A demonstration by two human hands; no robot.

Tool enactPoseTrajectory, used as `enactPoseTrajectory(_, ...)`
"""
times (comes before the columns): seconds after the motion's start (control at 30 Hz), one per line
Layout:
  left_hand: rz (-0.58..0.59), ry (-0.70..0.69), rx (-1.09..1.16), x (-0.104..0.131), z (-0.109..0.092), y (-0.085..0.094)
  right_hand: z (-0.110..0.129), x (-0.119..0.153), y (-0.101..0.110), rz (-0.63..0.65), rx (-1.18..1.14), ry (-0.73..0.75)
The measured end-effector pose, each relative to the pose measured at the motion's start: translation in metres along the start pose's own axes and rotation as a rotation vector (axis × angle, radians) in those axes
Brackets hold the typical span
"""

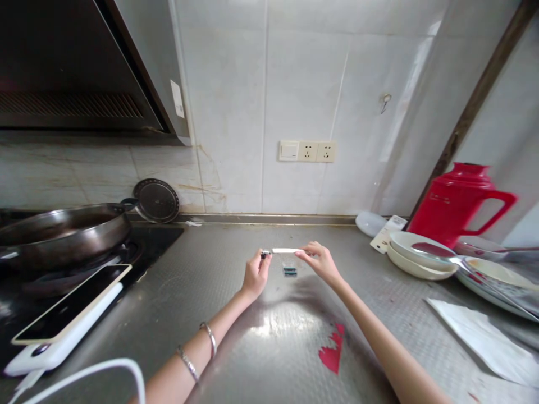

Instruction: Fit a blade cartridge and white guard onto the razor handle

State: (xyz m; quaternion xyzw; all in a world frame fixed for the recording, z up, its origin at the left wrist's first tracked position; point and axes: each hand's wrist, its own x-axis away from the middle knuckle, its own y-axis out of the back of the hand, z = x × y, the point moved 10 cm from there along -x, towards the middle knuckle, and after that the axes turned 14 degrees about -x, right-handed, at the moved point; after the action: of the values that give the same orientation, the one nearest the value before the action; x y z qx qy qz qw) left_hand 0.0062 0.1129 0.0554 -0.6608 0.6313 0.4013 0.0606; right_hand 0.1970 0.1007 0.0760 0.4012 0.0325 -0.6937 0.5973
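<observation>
Above the metal counter, my left hand (255, 276) pinches a small black-and-silver piece (265, 254) between thumb and fingers. My right hand (320, 261) is closed on the right end of a slim white stick-shaped object (285, 251). The two pieces line up end to end, their facing ends very close; whether they are joined I cannot tell. On the counter just below and between my hands lies a small pack with dark green bars, perhaps batteries (289, 272), too small to make out for sure.
A pan (63, 235) sits on the stove at left, near a phone (76, 303) and a white corded device (63, 336). At right stand a red jug (452, 202), stacked bowls (416, 264) and white paper (480, 336). A torn red scrap (332, 353) lies in front.
</observation>
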Motion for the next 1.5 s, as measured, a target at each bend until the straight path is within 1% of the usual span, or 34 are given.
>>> enactPoseTrajectory(0.1, -0.010, 0.008, 0.003, -0.001, 0.000, 0.002, -0.015, -0.001, 0.006, -0.034, -0.014, -0.030)
enactPoseTrajectory(0.27, 0.001, 0.061, -0.001, -0.003, 0.002, 0.001, -0.030, -0.001, 0.009, -0.104, -0.089, -0.087)
enactPoseTrajectory(0.4, -0.005, 0.093, -0.083, -0.007, 0.000, 0.003, -0.047, 0.000, 0.011, -0.149, -0.122, -0.156)
enactPoseTrajectory(0.5, -0.016, 0.121, -0.153, -0.009, -0.001, 0.005, -0.053, 0.001, 0.009, -0.167, -0.178, -0.177)
enactPoseTrajectory(0.57, -0.011, 0.135, -0.168, -0.009, -0.002, 0.006, -0.052, 0.001, 0.004, -0.172, -0.260, -0.207)
enactPoseTrajectory(0.67, 0.015, 0.164, -0.144, -0.005, 0.000, 0.005, -0.044, 0.002, -0.008, -0.168, -0.457, -0.288)
enactPoseTrajectory(0.8, 0.031, 0.221, -0.032, 0.004, 0.012, 0.004, -0.023, 0.008, -0.027, -0.137, -0.824, -0.469)
enactPoseTrajectory(0.93, 0.088, 0.291, 0.109, 0.011, 0.025, -0.007, 0.003, 0.025, -0.047, -0.109, -1.228, -0.678)
enactPoseTrajectory(1.0, 0.128, 0.297, 0.154, 0.013, 0.026, -0.012, 0.018, 0.036, -0.059, -0.069, -1.352, -0.758)
enactPoseTrajectory(1.07, 0.147, 0.278, 0.182, 0.013, 0.023, -0.014, 0.029, 0.048, -0.069, -0.045, -1.407, -0.814)
enactPoseTrajectory(1.17, 0.130, 0.255, 0.207, 0.014, 0.018, -0.010, 0.040, 0.064, -0.080, -0.044, -1.446, -0.858)
enactPoseTrajectory(1.33, 0.057, 0.239, 0.180, 0.015, 0.016, -0.001, 0.056, 0.089, -0.091, -0.090, -1.471, -0.874)
enactPoseTrajectory(1.43, 0.007, 0.247, 0.158, 0.016, 0.016, 0.005, 0.067, 0.107, -0.099, -0.105, -1.471, -0.914)
enactPoseTrajectory(1.5, -0.014, 0.250, 0.147, 0.017, 0.014, 0.008, 0.070, 0.111, -0.099, -0.147, -1.480, -0.923)
